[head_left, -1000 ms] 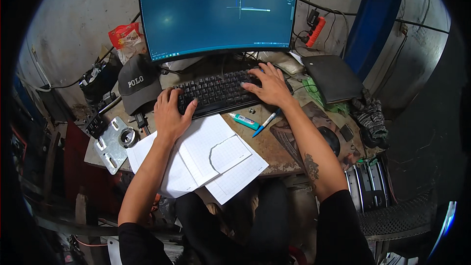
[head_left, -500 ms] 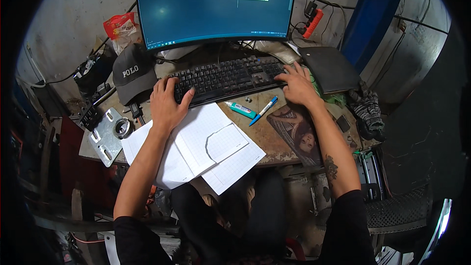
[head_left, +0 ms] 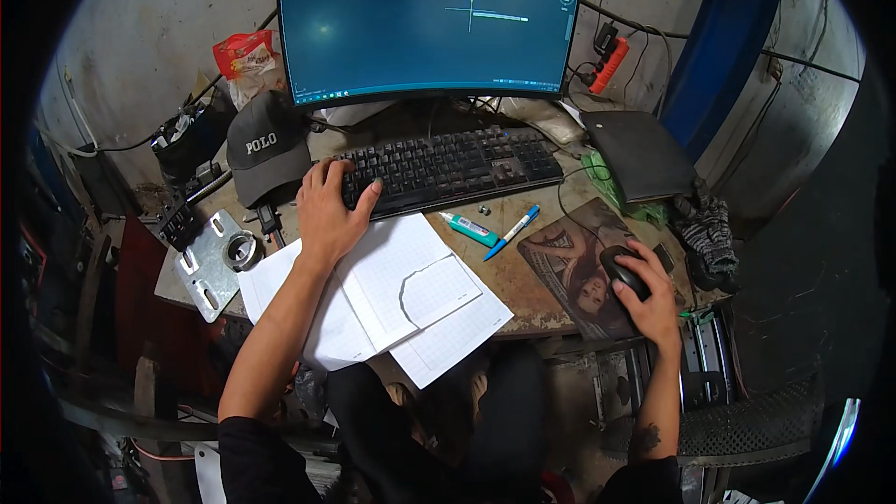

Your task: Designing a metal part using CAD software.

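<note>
A black keyboard (head_left: 457,171) lies across the desk below a curved monitor (head_left: 420,28), whose dark blue drawing screen shows a crosshair. My left hand (head_left: 333,212) rests at the keyboard's left end, fingers apart on the keys and holding nothing. On the right, my right hand (head_left: 649,291) is wrapped over a black computer mouse (head_left: 623,271). The mouse sits on the right side of a picture mouse pad (head_left: 565,266). White grid-lined sheets (head_left: 411,289), one with a torn edge, spread under and beside my left forearm. A green correction pen (head_left: 471,230) and a blue-and-white pen (head_left: 511,232) lie between sheets and pad.
Left of the keyboard are a dark cap (head_left: 269,149), a slotted metal plate (head_left: 207,266) and a metal ring (head_left: 243,250). A black folder (head_left: 639,157) and grey knitted gloves (head_left: 705,238) lie at the right. An orange power strip (head_left: 611,65) hangs behind.
My right hand has left the keyboard's right end, moved right and nearer, and taken hold of the mouse. My left hand stays at the keys. The whole view has shifted slightly.
</note>
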{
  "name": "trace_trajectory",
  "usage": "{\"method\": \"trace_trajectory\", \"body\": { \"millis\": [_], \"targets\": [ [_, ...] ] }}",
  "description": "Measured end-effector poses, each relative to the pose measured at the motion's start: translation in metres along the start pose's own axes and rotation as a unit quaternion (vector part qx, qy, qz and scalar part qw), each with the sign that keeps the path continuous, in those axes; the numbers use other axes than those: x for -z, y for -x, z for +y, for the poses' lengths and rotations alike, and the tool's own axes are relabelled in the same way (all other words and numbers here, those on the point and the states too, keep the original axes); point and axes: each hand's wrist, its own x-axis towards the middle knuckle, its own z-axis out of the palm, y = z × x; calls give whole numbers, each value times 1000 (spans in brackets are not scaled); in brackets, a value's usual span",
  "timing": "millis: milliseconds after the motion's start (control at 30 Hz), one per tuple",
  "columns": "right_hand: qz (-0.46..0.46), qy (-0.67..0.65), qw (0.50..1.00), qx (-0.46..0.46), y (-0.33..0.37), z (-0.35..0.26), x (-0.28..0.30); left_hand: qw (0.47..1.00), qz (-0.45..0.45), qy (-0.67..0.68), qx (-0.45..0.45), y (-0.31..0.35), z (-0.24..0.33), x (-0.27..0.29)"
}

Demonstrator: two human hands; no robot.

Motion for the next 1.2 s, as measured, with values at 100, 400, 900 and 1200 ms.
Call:
{"method": "trace_trajectory", "body": {
  "millis": [100,400,900,1200],
  "targets": [
    [12,-17,1000,-10,4,1,-6,1000,-7,-8,8,1,-5,-1],
    [32,40,998,22,-1,2,-18,999,-24,19,35,1,-7,-2],
    [39,26,999,10,-4,5,-19,1000,-18,-3,1,1,-12,0],
    [61,0,998,-7,-8,2,-19,988,-34,-35,-147,-4,4,2]
  ]
}}
